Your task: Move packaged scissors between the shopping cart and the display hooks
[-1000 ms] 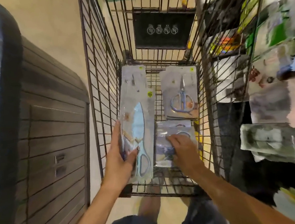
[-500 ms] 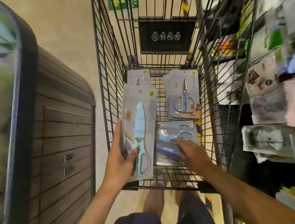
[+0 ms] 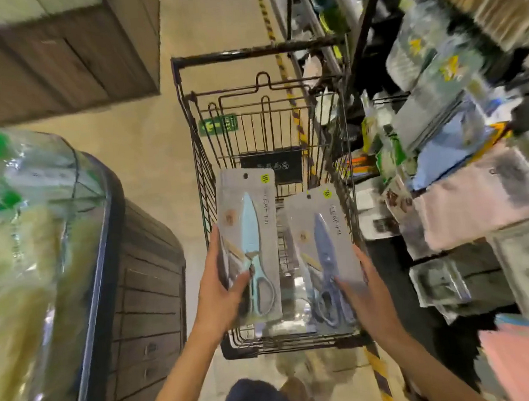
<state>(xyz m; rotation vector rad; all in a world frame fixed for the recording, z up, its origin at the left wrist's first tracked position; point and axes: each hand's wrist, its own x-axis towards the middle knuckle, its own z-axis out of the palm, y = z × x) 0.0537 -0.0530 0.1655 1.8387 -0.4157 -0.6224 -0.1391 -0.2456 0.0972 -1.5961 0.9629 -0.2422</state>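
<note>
I hold two grey packs of scissors upright above the black wire shopping cart point(image 3: 185, 89). My left hand point(image 3: 220, 292) grips the pack of light-blue scissors point(image 3: 249, 233) along its lower left edge, thumb across the front. On the right, my right hand point(image 3: 368, 293) grips the pack of darker blue scissors point(image 3: 322, 246) by its lower right edge. The two packs stand side by side and apart. The cart's floor is mostly hidden behind them. The display at the right is blurred, and I cannot make out hooks.
Packed shelves of blurred goods point(image 3: 462, 159) rise close on the right of the cart. A dark wooden bin holding bagged goods point(image 3: 39, 249) stands on the left. Beige floor with a yellow-black stripe point(image 3: 277, 53) runs ahead. My legs show below the cart handle.
My right hand took a blue scissors pack from the cart floor and raised it. My left hand lifted its pack higher. The camera tilted up, showing more of the aisle.
</note>
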